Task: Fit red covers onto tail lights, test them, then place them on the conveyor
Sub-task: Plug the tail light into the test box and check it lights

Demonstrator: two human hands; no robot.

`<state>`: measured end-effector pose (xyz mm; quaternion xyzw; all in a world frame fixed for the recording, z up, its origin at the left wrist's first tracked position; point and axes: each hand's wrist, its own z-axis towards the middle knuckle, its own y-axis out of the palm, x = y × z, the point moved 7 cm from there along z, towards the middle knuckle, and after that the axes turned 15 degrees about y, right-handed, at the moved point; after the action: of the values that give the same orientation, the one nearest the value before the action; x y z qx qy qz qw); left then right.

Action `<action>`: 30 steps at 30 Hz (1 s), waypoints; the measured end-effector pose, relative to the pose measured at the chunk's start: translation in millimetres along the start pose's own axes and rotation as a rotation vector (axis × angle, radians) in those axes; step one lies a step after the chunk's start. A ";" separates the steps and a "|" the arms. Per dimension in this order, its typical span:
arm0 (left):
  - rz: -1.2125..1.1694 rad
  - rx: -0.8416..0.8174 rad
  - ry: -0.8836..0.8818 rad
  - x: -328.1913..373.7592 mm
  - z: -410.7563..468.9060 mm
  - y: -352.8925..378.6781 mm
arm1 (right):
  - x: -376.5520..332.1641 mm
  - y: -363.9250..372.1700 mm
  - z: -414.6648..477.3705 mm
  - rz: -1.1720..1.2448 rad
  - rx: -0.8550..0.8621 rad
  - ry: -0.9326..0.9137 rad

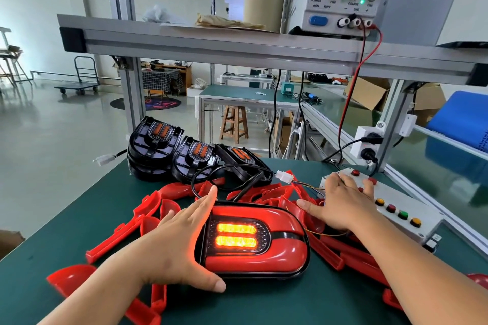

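The black tail light with glossy red plastic cover (253, 240) glows before me: it is fitted, and I judge the test is running. My left hand (179, 240), fingers straight, rests at its 9 o'clock. My right hand (340, 203), flat, presses the grey button box (396, 208) at 2 o'clock. Placing on the green conveyor (417, 150) at 3 o'clock is left.

The lit, red-covered tail light (254, 243) lies flat amid loose red covers (124, 229), bare black lights (155, 145) behind.
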<state>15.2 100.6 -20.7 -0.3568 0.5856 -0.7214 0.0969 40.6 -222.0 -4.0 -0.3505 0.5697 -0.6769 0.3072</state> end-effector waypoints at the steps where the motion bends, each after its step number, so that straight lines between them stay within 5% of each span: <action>1: 0.001 -0.007 -0.001 0.2 -0.2 0.2 | 0.1 -2.6 1.3 0.005 -0.018 0.001; 6: -0.005 0.012 -0.003 -2.5 -2.7 -6.9 | -14.0 -39.8 6.0 0.162 0.119 -0.084; 15: 0.131 0.370 0.016 13.3 30.8 -71.2 | -59.0 -30.6 2.0 0.213 0.177 -0.223; 23: 0.473 0.183 0.199 72.9 138.9 -83.3 | -54.2 -77.2 -26.4 0.549 0.229 -0.467; 30: 0.285 0.079 0.304 75.8 166.7 -59.5 | -48.1 -80.9 -36.6 0.572 0.286 -0.543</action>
<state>81.3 -53.4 74.1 -0.1535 0.6092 -0.7683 0.1224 36.3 -149.4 65.9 -0.2976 0.4427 -0.5196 0.6674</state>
